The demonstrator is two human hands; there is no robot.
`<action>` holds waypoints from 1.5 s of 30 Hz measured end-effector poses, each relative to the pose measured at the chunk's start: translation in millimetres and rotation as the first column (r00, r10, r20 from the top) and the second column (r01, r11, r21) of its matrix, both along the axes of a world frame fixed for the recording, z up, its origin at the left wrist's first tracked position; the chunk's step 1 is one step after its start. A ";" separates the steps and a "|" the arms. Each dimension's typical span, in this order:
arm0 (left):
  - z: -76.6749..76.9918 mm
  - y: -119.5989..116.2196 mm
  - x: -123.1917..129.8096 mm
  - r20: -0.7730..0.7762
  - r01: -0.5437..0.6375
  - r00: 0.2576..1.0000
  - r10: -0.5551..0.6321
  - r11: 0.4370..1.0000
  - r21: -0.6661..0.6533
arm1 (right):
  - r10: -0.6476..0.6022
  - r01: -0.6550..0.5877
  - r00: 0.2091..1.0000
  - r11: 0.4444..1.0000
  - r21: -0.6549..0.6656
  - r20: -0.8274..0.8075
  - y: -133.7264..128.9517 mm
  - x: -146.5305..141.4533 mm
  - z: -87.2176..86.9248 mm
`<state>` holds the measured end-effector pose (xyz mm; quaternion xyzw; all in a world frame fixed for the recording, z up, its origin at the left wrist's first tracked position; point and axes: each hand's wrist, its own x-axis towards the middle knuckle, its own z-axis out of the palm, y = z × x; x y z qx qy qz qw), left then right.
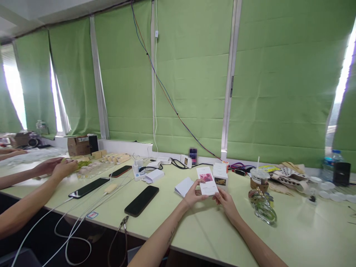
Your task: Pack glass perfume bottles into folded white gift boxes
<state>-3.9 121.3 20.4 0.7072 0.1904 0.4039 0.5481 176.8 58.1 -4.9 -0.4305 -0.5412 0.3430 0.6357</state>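
A white printed box (208, 188) with a pink picture on its face is tilted up above the table between my hands. My left hand (194, 194) grips its left edge, the fingers curled around that side. The fingers of my right hand (226, 203) are closed at its lower right corner. Behind my left hand lies a blank white box or folded card (183, 186). Just behind the held box, several small white boxes (220, 181) stand together, the front one bearing a dark and gold picture.
Phones (142, 200), white cables (97, 203) and a power strip (137, 172) lie to the left. A co-worker's hands (62, 168) handle small items there. On the right are a drink cup (259, 176), a glass ornament (263, 208) and fabric pieces (289, 178).
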 end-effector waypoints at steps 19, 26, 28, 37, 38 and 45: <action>-5.6 2.1 0.6 0.000 0.016 1.000 -0.016 1.000 0.015 | 0.018 -0.021 0.999 0.998 0.052 0.046 -2.7 -0.5 -2.6; -6.2 -0.1 1.2 0.057 0.010 0.998 -0.013 0.999 0.051 | -0.024 0.022 0.998 0.999 0.029 0.065 6.3 1.3 -14.6; -5.0 -1.7 1.8 0.090 -0.004 0.996 0.001 0.999 0.038 | -0.032 0.030 0.997 0.999 0.032 0.071 10.5 3.2 -19.8; 0.7 -1.8 1.9 0.109 -0.031 0.994 0.027 0.999 0.040 | -0.069 0.063 0.990 0.996 0.056 0.121 19.0 5.0 -29.6; 0.1 -1.5 2.3 0.112 -0.038 0.993 0.034 0.999 0.037 | -0.079 0.071 0.989 0.996 0.060 0.128 18.8 4.7 -29.2; -3.1 -1.7 5.5 0.052 -0.133 0.990 0.130 0.990 0.057 | -0.209 0.185 0.958 0.974 0.134 0.197 10.9 3.6 -21.8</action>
